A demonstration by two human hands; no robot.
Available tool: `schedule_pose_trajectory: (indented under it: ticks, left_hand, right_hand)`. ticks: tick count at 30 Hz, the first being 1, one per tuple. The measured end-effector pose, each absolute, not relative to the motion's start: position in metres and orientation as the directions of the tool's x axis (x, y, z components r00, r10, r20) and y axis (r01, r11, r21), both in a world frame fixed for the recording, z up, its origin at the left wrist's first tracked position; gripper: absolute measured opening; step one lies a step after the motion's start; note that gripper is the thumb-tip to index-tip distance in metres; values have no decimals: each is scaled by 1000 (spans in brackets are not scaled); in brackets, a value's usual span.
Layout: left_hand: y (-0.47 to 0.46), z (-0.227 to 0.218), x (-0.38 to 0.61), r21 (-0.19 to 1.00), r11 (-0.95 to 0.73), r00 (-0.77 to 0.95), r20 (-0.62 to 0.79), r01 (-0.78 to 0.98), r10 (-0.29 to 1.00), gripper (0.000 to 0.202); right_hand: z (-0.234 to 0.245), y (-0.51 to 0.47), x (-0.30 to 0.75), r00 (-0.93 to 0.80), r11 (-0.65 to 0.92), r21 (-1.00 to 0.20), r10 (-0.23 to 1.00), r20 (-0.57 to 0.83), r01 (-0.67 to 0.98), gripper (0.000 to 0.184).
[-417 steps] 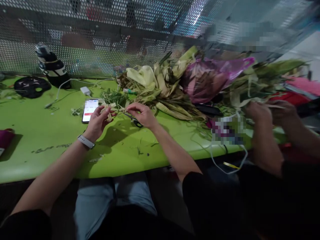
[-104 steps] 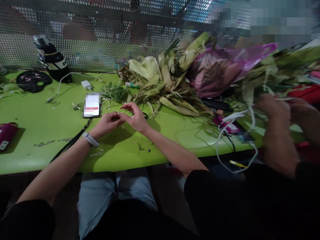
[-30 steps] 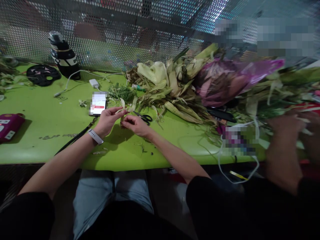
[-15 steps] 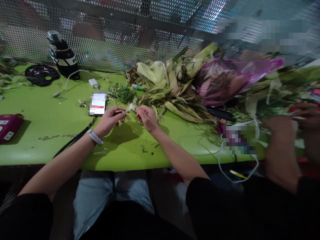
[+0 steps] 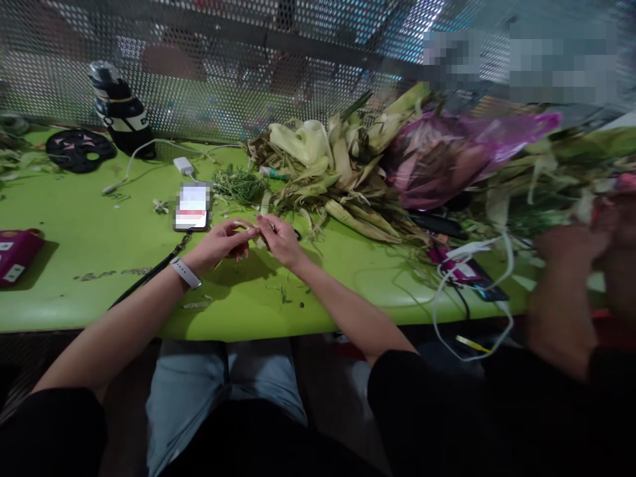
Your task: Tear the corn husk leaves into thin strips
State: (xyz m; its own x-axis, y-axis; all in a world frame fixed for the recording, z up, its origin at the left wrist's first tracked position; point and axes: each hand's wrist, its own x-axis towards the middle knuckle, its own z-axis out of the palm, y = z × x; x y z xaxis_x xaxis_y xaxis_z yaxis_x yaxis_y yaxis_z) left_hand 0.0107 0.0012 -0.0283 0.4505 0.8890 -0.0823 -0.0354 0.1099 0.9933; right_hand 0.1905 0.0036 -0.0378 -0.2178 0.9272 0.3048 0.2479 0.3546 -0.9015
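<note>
My left hand (image 5: pixel 229 240), a pale band on its wrist, is closed in a pinch with the thumb and index tips pressed together. Those tips meet the thumb of my right hand (image 5: pixel 279 240) just above the table. A small pale piece, possibly corn husk, seems caught between the hands, mostly hidden by fingers. My right hand is curled round a slim dark tool (image 5: pixel 298 234); only its end shows, so I cannot tell its kind. Just beyond lie a bundle of thin green strips (image 5: pixel 239 185) and a heap of corn husks (image 5: pixel 342 172).
A lit phone (image 5: pixel 193 207) on a strap lies left of my hands. Behind it stand a charger (image 5: pixel 183 165) and a dark bottle (image 5: pixel 124 116). A pink plastic bag (image 5: pixel 427 159) rests on the husks. At right, a co-worker's arm (image 5: pixel 561 291) reaches over the green table (image 5: pixel 119 245).
My right hand has shifted left and turned, so its thumb now touches my left fingertips. The pale strip seen between the hands before is now mostly covered.
</note>
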Motion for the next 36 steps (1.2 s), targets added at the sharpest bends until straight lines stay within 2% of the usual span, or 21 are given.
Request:
schedule_pose_trajectory:
  ticks: [10,19,26,29,32,34,36]
  left_hand:
    - [2,-22,10,998,32,461,-4,-53,887,36]
    - [-1,-14,12,995,-10,470,-37,98,882,36]
    - [-2,-14,9,982,-69,525,-36,178,850,34]
    - [-5,-14,11,962,-69,544,-91,266,834,27]
    - [-7,-14,16,937,-83,525,-115,338,843,13]
    - [-6,-16,18,918,-105,516,-117,381,849,6]
    - [-5,-17,19,919,-110,533,-120,379,838,8]
  right_hand:
    - [-36,7,193,-220,283,-948,943,248,144,54]
    - [-39,8,191,-233,333,-928,928,290,168,53]
    - [-37,10,197,-260,376,-886,915,309,272,52]
    - [-31,9,202,-325,493,-753,866,379,437,46]
    - [-26,8,200,-462,654,-469,754,467,594,44]
    - [-26,10,197,-582,723,-316,685,439,614,43]
    - [-29,13,195,-650,765,-242,638,413,597,39]
